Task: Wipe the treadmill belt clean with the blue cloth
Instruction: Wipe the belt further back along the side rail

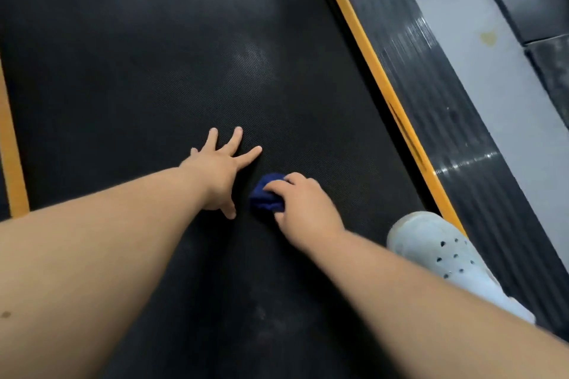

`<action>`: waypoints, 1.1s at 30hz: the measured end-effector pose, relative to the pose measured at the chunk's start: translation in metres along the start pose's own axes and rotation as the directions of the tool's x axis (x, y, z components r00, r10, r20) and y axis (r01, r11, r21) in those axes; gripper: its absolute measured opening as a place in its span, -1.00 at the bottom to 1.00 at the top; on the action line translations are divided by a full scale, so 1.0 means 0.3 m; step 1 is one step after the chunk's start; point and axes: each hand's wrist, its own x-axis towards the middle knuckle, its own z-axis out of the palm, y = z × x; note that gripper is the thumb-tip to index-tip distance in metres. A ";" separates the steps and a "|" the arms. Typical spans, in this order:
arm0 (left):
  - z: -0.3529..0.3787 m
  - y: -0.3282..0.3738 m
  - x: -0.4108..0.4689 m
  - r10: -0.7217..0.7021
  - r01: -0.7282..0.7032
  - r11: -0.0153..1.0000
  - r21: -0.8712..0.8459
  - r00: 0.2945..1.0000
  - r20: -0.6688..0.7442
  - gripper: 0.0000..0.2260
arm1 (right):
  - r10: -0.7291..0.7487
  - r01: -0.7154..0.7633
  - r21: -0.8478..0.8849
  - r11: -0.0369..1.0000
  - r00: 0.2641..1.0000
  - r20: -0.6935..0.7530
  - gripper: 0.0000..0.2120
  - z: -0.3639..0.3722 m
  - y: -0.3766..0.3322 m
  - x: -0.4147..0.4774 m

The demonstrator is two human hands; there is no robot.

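Note:
The black textured treadmill belt fills most of the view. My right hand grips a bunched dark blue cloth and holds it down on the belt near the middle. Just left of it, my left hand lies flat on the belt with its fingers spread, a small gap away from the cloth. Pale dusty patches show on the belt farther ahead.
A yellow strip borders the belt on the right, with a ribbed black side rail beyond it and grey floor past that. Another yellow strip runs at the left edge. A light blue clog stands at the belt's right edge.

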 end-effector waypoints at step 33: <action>0.019 0.322 0.017 -0.227 0.237 0.949 -0.207 0.971 0.069 0.24 | 0.367 -0.372 -0.129 0.919 0.928 -0.059 -0.57 -0.217 0.319 -0.049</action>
